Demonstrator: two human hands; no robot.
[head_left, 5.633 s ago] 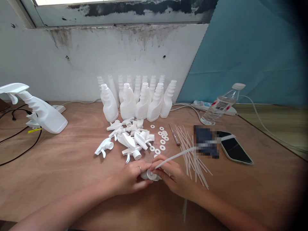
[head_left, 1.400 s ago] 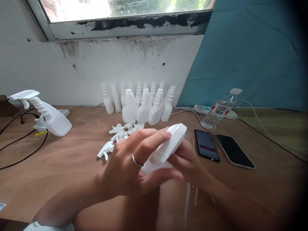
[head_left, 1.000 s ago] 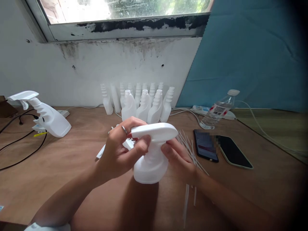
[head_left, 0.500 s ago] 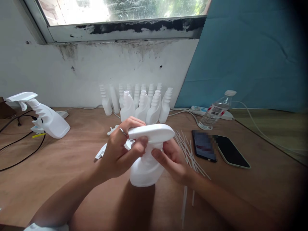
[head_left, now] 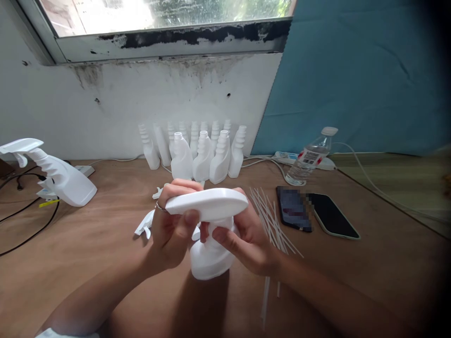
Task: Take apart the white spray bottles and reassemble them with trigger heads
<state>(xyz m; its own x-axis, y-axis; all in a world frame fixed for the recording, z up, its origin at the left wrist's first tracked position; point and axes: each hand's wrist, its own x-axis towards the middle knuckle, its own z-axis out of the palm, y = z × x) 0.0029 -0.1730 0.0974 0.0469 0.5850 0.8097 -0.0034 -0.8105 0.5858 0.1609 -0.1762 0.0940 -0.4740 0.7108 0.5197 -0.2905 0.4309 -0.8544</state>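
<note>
I hold a white spray bottle (head_left: 210,256) upright above the wooden table (head_left: 88,234), its trigger head (head_left: 207,204) on top. My left hand (head_left: 171,227) is closed around the left end of the head, thumb pressed on its near side. My right hand (head_left: 246,234) wraps the neck and collar just under the head. Behind my hands lie loose white trigger heads (head_left: 145,224), mostly hidden. To the right of my hands lies a spread of thin white dip tubes (head_left: 269,218).
Several empty white bottles (head_left: 197,152) stand by the wall. A finished spray bottle (head_left: 52,173) lies at far left near black cables (head_left: 31,225). Two phones (head_left: 313,213) and a clear water bottle (head_left: 306,157) are at the right, with a white power strip (head_left: 324,162) behind.
From threading a tube into a trigger head on the table, my hands now hold an assembled bottle raised upright. Over the last second my right hand closed in round the neck.
</note>
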